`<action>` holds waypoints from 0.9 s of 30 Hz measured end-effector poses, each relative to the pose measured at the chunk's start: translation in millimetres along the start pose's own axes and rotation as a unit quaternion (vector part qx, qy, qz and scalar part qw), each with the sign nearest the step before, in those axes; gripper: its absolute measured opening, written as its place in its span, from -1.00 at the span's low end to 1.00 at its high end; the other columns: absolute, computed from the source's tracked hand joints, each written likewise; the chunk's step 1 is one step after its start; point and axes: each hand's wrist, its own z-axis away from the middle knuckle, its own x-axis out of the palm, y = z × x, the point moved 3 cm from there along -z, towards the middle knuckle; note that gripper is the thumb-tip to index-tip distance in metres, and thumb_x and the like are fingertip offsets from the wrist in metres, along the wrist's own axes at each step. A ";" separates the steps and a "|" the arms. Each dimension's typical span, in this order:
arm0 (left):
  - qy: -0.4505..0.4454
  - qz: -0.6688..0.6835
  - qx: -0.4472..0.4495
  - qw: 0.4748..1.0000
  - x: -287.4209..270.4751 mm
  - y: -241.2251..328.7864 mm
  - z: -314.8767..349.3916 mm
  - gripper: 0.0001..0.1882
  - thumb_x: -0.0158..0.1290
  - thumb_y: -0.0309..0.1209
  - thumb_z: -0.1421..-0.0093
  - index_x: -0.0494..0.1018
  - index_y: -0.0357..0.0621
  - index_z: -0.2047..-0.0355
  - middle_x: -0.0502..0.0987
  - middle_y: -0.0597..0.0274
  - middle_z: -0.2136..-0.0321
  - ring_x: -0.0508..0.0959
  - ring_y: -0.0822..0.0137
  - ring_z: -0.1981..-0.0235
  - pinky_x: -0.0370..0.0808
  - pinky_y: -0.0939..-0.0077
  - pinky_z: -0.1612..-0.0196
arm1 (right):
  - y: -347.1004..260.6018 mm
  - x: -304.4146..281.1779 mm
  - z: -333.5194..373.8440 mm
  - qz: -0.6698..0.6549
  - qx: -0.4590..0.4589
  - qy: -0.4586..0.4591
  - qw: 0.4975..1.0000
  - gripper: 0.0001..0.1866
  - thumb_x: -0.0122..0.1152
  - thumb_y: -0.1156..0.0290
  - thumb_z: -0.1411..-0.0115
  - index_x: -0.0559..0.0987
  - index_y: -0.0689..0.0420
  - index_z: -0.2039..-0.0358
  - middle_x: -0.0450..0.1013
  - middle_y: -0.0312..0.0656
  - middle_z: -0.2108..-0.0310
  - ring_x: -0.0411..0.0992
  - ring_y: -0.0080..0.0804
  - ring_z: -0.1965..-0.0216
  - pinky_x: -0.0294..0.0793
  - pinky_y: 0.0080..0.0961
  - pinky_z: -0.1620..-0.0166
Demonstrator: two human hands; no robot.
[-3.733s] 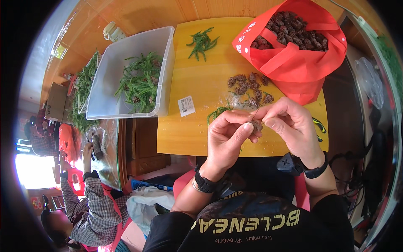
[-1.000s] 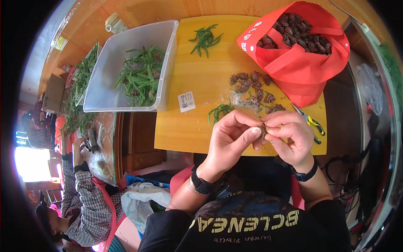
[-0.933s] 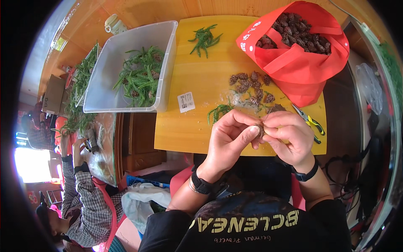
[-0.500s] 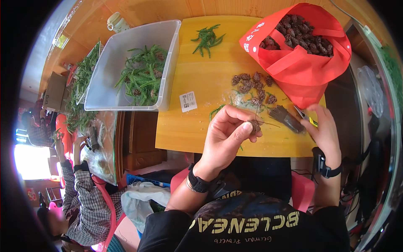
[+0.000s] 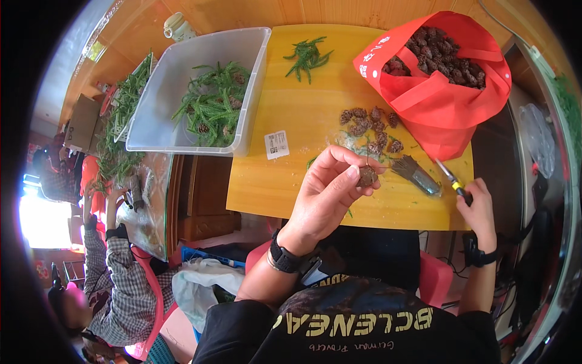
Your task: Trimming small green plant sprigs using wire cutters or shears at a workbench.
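My left hand (image 5: pixel 330 191) pinches a small brown pine cone (image 5: pixel 367 176) between thumb and fingers, above the front of the yellow table. A thin dark wire stands up from the cone. At the table's right edge my right hand (image 5: pixel 479 209) grips the yellow-and-black handle of a pair of pliers (image 5: pixel 451 177), whose metal jaws point away toward the red bag. A bundle of thin dark wires (image 5: pixel 416 176) in clear wrap lies between my hands. Just beyond it several loose pine cones (image 5: pixel 377 128) are scattered on the table.
A red bag (image 5: pixel 445 118) full of pine cones stands at the far right. Left of the table top is a clear plastic bin (image 5: pixel 257 79) with green sprigs. One sprig (image 5: pixel 308 59) and a white label (image 5: pixel 276 145) lie on the table. Another person (image 5: pixel 130 291) works at the left.
My right hand has taken hold of the pliers and drawn them toward me, out from beside the red bag. My left hand keeps the cone, turned slightly. The view has shifted a little.
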 end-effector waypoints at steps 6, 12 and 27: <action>-0.011 0.018 -0.001 1.000 0.2 -3.6 -2.4 -0.87 -0.05 -0.45 -0.23 0.30 -0.13 0.22 0.43 0.02 0.24 0.41 0.37 0.33 0.38 0.61 0.26 | -61.0 -39.4 6.5 -0.241 0.070 -0.045 0.967 -0.88 0.07 0.51 0.03 0.47 0.28 0.46 0.09 -0.31 0.72 0.13 -0.69 0.58 0.13 -0.61 0.55; -0.030 0.011 -0.002 0.999 2.7 -4.4 -2.9 -0.88 -0.05 -0.45 -0.23 0.30 -0.14 0.23 0.44 0.03 0.23 0.43 0.36 0.31 0.40 0.61 0.27 | -120.0 -45.9 -8.1 -0.215 -0.119 -0.046 0.968 -0.79 0.24 0.51 0.20 0.54 0.27 0.46 0.45 0.02 0.36 0.46 -0.14 0.28 0.40 -0.45 0.25; -0.024 0.005 0.012 1.000 3.2 1.2 1.0 -0.91 -0.01 -0.53 -0.19 0.34 -0.20 0.29 0.47 0.17 0.32 0.50 0.41 0.34 0.44 0.57 0.29 | -146.0 -41.3 -20.9 -0.217 -0.184 -0.018 0.959 -0.74 0.34 0.49 0.24 0.38 0.26 0.65 0.39 -0.08 0.61 0.47 -0.05 0.34 0.43 -0.36 0.32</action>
